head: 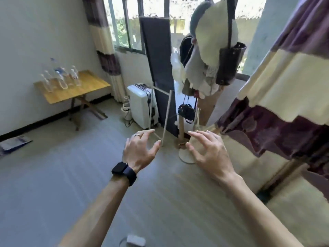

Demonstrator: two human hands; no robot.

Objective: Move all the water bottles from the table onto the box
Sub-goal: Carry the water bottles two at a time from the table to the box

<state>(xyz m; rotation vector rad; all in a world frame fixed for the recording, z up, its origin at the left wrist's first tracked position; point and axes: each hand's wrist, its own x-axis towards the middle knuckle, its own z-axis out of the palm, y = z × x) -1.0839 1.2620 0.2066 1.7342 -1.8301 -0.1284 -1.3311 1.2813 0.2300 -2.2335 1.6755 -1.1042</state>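
From the head view, both arms reach forward over the bare floor. The left hand, with a dark watch on its wrist and a ring on one finger, is empty, its fingers spread wide and loosely bent. The right hand is empty too, fingers likewise fanned and slightly curved. The palms turn toward each other, which looks like a ready pose for taking something rather than a grip.

The water bottles stand upright in a tight cluster at the far left corner of the wooden table, which sits against the left wall. They are well apart from both hands, so none is lifted yet and the task seems to be at its start.

No box is plainly recognisable. A white suitcase stands by the window wall, right of the table. A coat stand loaded with clothes and bags rises beyond the hands, and a curtain hangs at the right. Some papers lie on the floor at the left edge.
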